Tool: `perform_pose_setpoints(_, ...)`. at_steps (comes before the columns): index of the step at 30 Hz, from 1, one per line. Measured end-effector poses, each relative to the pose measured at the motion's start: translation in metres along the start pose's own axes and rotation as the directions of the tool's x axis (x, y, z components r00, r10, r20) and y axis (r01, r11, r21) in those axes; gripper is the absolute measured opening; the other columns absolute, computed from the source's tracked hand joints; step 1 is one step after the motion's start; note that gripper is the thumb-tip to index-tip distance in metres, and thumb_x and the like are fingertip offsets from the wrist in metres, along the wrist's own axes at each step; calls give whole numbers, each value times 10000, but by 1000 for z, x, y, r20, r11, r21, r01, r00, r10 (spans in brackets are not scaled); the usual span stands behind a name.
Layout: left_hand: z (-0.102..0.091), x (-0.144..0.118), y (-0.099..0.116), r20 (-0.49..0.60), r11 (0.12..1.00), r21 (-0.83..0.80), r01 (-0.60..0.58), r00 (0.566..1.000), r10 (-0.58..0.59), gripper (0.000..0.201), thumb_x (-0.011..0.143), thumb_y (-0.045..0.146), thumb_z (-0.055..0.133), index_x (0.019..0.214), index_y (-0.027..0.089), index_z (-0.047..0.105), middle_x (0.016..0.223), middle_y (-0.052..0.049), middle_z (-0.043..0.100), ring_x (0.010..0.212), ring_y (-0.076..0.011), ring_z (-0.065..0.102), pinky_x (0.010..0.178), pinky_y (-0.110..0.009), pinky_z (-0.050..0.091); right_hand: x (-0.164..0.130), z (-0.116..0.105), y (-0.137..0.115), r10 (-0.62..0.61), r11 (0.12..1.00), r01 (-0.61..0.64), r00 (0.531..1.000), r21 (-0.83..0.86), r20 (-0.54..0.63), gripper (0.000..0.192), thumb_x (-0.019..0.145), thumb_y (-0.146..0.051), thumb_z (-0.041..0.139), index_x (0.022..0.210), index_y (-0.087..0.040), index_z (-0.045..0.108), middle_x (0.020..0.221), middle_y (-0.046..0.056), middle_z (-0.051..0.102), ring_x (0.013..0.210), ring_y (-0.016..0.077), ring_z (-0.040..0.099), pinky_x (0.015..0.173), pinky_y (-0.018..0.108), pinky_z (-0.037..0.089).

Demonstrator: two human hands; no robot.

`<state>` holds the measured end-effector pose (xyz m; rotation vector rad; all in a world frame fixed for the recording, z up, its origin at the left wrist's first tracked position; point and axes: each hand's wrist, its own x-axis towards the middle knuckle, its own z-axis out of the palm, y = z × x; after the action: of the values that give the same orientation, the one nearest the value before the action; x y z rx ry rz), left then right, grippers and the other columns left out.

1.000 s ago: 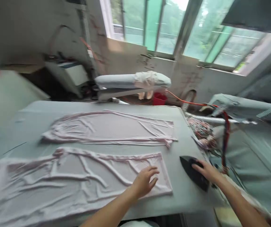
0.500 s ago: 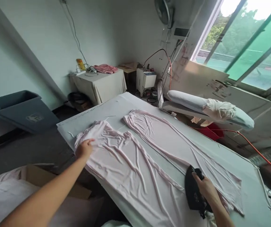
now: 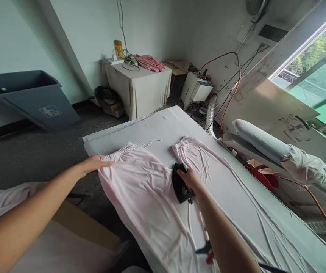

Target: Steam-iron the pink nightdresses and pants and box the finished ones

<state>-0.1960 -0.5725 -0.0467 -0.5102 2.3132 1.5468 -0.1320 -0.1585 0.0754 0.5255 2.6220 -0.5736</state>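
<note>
Head view: my right hand (image 3: 190, 178) is closed around the handle of the black iron (image 3: 179, 183), just right of centre in the frame. My fingers wrap over the top, so the handle itself is mostly hidden. The iron sits on the near pink garment (image 3: 148, 204), by the gap that parts it from the far garment (image 3: 222, 182). Its soleplate is not visible, so I cannot tell how flat it lies.

My left hand (image 3: 96, 163) lies left of centre, fingers stretched out flat and loose, gripping nothing, pressing the waistband corner of the near garment at the edge of the surface (image 3: 157, 127). The fingertips blur into the cloth.

Both garments run toward the lower right and are cut off by the frame's bottom edge. A small red and dark thing (image 3: 206, 253) shows beside my right forearm at the bottom; what it is I cannot make out.

At the right, a padded sleeve board (image 3: 267, 142) is cut off at the frame's edge. An orange cord (image 3: 318, 206) trails below it. In the upper left stands a grey bin (image 3: 35, 98), and at upper centre a cloth-covered table (image 3: 140, 85) with clutter too small to tell.
</note>
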Motion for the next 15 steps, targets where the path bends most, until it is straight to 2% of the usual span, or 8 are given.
perform_pose_setpoints(2,-15,-7,-17,12,996,-89,30,999,-30,455,805,456,742,1007,50,698,844,-21,738,876,-197,664,788,-252,488,18,-8,-26,34,999,-34,999,-39,-10,443,946,-533,532,934,-130,715,732,94,683,655,201,631,597,281,392)
perform_pose_setpoints(4,-23,-12,-28,32,980,-185,67,998,-62,612,666,598,813,979,81,716,908,-49,757,940,-219,658,813,-254,492,17,-2,-53,-58,992,58,998,-108,7,464,919,-578,565,934,-139,714,767,110,696,692,224,644,626,296,411)
perform_pose_setpoints(6,-23,-13,-31,38,959,-270,81,997,-74,697,533,702,824,918,128,733,948,-71,766,960,-237,653,815,-263,501,4,20,-87,-222,958,231,973,-168,71,489,857,-647,627,898,-167,710,805,110,708,717,242,649,650,312,430)
perform_pose_setpoints(8,-18,-13,-28,-30,954,-294,52,998,-63,684,514,724,793,897,161,737,941,-66,764,940,-237,651,795,-269,503,-14,56,-129,-371,901,399,912,-167,175,521,823,-699,643,837,-182,702,783,97,701,701,246,646,653,323,447)
perform_pose_setpoints(10,-11,-15,-16,-137,973,-231,28,989,-61,611,569,652,768,935,163,742,880,-53,748,886,-234,650,748,-276,497,-31,97,-172,-434,871,478,858,-118,276,518,813,-693,665,795,-177,702,709,68,672,670,234,642,646,318,461)
perform_pose_setpoints(12,-3,-26,0,-213,997,-78,4,977,-21,531,648,561,716,994,158,748,810,-37,721,831,-232,649,711,-282,489,-45,129,-202,-462,855,510,833,-97,303,494,845,-637,666,844,-146,726,673,34,648,677,215,649,657,302,476)
perform_pose_setpoints(14,3,-45,16,-163,995,61,-83,982,92,471,704,518,667,1004,167,757,812,-39,721,832,-239,657,734,-296,503,-56,142,-206,-487,830,541,821,-134,297,478,896,-562,640,980,-103,744,727,30,676,736,210,669,687,297,493)
perform_pose_setpoints(15,5,-58,21,-72,981,96,-166,982,173,444,725,523,656,982,178,763,845,-47,734,859,-246,666,770,-305,517,-62,140,-198,-509,800,577,797,-163,324,476,900,-535,643,1044,-93,743,783,42,705,779,215,679,707,298,501)
